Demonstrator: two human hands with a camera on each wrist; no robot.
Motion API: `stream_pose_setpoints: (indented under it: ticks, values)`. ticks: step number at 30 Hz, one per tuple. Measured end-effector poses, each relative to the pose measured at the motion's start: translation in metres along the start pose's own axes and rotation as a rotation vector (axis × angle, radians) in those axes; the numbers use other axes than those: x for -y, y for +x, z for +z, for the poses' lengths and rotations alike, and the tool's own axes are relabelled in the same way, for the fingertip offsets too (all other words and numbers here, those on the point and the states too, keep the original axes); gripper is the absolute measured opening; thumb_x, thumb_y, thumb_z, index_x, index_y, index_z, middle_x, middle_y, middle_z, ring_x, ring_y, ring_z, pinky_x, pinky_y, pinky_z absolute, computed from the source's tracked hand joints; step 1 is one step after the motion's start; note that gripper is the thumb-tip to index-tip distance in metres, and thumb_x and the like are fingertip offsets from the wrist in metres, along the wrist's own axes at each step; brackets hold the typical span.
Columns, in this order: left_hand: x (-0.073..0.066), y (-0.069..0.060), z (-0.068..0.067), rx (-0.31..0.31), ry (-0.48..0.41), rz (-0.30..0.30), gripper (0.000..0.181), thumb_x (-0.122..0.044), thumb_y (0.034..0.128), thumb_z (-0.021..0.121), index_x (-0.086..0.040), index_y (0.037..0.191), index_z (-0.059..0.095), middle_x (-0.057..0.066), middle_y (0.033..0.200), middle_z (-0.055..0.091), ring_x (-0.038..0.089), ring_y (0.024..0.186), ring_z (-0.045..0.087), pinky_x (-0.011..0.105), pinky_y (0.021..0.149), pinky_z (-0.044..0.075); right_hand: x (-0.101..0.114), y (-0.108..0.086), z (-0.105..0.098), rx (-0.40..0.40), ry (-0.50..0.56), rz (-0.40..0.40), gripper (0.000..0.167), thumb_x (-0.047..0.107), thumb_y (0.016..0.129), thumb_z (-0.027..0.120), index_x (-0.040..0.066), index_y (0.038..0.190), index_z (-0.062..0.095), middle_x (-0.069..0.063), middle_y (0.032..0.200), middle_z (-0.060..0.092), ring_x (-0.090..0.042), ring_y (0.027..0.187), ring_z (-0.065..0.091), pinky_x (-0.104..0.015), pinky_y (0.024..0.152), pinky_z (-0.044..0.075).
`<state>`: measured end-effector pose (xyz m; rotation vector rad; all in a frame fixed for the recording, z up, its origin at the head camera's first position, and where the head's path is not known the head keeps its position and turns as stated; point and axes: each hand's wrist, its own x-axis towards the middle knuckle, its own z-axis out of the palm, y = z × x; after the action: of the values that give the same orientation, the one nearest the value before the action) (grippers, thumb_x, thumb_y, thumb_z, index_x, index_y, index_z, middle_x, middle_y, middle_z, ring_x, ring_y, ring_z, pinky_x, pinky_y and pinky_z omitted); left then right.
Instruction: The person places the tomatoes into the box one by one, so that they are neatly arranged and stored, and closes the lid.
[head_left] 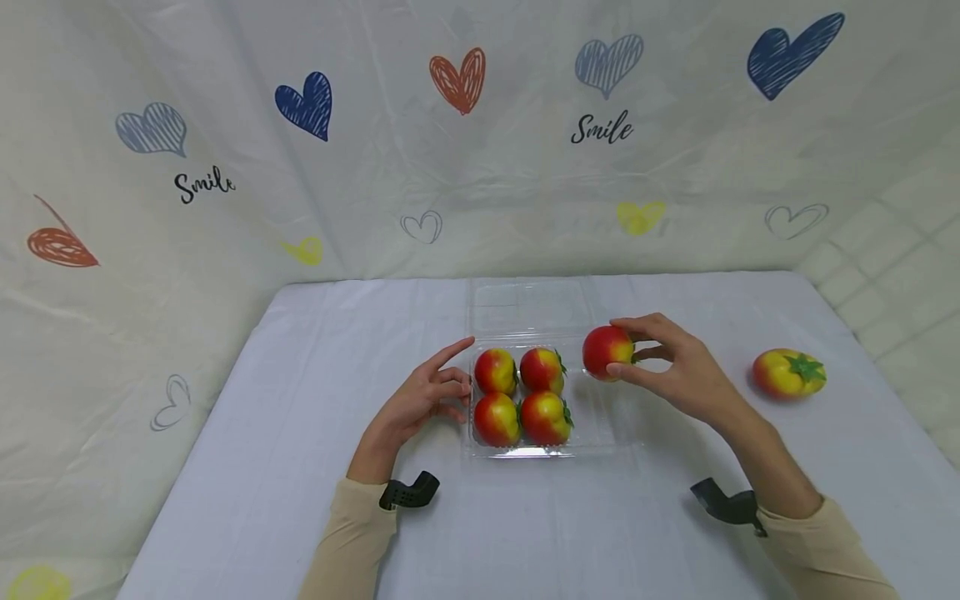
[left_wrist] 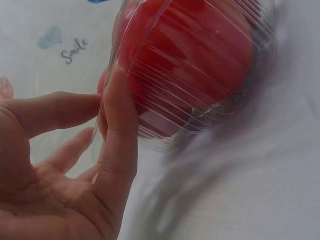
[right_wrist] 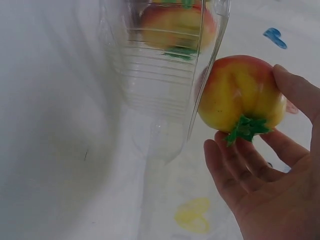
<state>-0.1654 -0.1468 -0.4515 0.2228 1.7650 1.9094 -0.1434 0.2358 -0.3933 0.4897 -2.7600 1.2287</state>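
A clear plastic clamshell box (head_left: 596, 417) lies with its lid (head_left: 525, 307) folded back. Inside it, two rows of red-and-yellow tomatoes (head_left: 496, 419) with green leafy tops fill the left and middle. My left hand (head_left: 420, 400) pinches the box's left rim between its fingers, as the left wrist view (left_wrist: 70, 165) shows. Between thumb and fingertips, my right hand (head_left: 678, 367) holds another tomato (head_left: 606, 352) above the box's right side. In the right wrist view this tomato (right_wrist: 240, 95) is beside the box's rim, its green top towards the palm.
One more tomato (head_left: 787, 373) lies on the white tablecloth (head_left: 300, 417), right of my right hand. Behind the table hangs a pale sheet (head_left: 517, 167) printed with hearts and "Smile". A black wrist device (head_left: 408, 490) sits at each cuff.
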Motion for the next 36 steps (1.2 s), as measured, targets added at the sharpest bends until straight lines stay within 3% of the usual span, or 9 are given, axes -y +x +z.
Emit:
stream_pose_setpoints:
  ticks: [30, 33, 36]
  values:
    - [-0.002, -0.001, 0.002, 0.001, -0.007, -0.004, 0.070, -0.009, 0.1025, 0.059, -0.024, 0.165, 0.031, 0.001, 0.091, 0.061, 0.017, 0.079, 0.061, 0.030, 0.067, 0.064, -0.003, 0.002, 0.014, 0.044, -0.025, -0.012, 0.062, 0.029, 0.088, 0.083, 0.017, 0.144, 0.060, -0.008, 0.132, 0.063, -0.026, 0.116, 0.064, -0.004, 0.089, 0.045]
    - [-0.002, -0.001, 0.002, 0.002, -0.005, -0.005, 0.070, -0.009, 0.1023, 0.059, -0.023, 0.165, 0.030, 0.001, 0.091, 0.061, 0.017, 0.079, 0.061, 0.029, 0.068, 0.064, -0.002, 0.003, 0.016, 0.047, -0.033, -0.015, 0.062, 0.030, 0.088, 0.083, 0.015, 0.144, 0.060, -0.008, 0.132, 0.064, -0.026, 0.118, 0.063, -0.019, 0.096, 0.055]
    - [-0.002, -0.001, 0.002, 0.002, -0.004, -0.005, 0.070, -0.009, 0.1022, 0.059, -0.024, 0.165, 0.031, 0.001, 0.091, 0.061, 0.017, 0.079, 0.061, 0.029, 0.068, 0.064, -0.002, 0.004, 0.019, 0.056, -0.030, -0.007, 0.063, 0.031, 0.088, 0.083, 0.014, 0.145, 0.060, -0.008, 0.133, 0.063, -0.029, 0.122, 0.061, -0.048, 0.101, 0.060]
